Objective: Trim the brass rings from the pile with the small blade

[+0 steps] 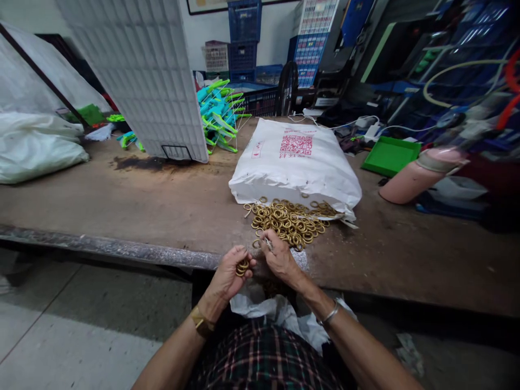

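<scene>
My left hand (232, 271) is closed around several brass-coloured rings (242, 267), just off the table's front edge. To its right, my right hand (280, 257) has its fingers bent together at the near side of a ring pile (284, 219). A small silvery piece (268, 243) shows between its thumb and fingers, too small to name. The pile spills from the open mouth of a white woven sack (296, 157) with red print, which lies flat on the table.
The brown table (101, 206) also bears a tall grey ribbed panel (142, 76), teal and green plastic pieces (221, 114), a white bag (36, 146), a green tray (390, 155) and a tilted pink bottle (418, 176). Stacked crates (244, 38) stand behind.
</scene>
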A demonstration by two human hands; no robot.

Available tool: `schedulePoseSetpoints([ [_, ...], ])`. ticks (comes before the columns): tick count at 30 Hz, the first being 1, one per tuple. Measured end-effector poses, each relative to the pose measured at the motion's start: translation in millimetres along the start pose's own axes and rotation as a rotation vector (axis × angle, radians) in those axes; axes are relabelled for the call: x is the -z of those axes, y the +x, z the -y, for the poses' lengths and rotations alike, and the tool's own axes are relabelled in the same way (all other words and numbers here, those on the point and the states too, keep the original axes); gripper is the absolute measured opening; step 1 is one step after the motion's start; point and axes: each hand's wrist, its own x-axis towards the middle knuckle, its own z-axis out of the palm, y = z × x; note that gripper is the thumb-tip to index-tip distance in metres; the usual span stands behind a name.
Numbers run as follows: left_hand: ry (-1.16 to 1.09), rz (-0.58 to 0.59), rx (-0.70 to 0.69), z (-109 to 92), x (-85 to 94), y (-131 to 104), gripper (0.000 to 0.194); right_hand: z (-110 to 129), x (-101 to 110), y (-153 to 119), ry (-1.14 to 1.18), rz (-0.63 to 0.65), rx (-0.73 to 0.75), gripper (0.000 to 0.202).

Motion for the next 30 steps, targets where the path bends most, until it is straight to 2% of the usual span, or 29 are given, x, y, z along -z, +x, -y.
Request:
schedulePoseSetpoints([
  [5,0.124,0.007,-0.023,6.7,-7.0,1.3,0.031,8.1,6.7,-13.6,0.146,0.024,-0.017,0.018],
  [11,0.418,-0.03,-0.162,13.0,-8.0,1.8,0.032,7.5,7.8,-13.7,0.278,0.071,-0.153,0.022],
  [13,0.484,-0.015,-0.161,13.3,-8.9,1.4,0.032,7.3,7.6,-12.4,0.298,0.076,-0.181,0.023],
  [18,0.446,0.042,-0.095,13.6,-11.7,-0.3,0.031,8.8,7.9,-12.2,0.296,0.078,-0.178,0.021],
  [23,0.399,0.07,-0.086,15.9,-11.3,-2.4,0.031,7.8,8.5,-13.3,0.439,0.136,-0.203,0.02],
  [26,0.365,0.073,-0.08,17.5,-10.4,-3.4,0.032,5.5,8.4,-14.4,0.379,0.119,-0.208,0.02],
  [30,0.384,0.052,-0.097,18.0,-9.3,-2.9,0.034,2.7,7.8,-20.3,0.135,0.105,-0.121,0.017],
])
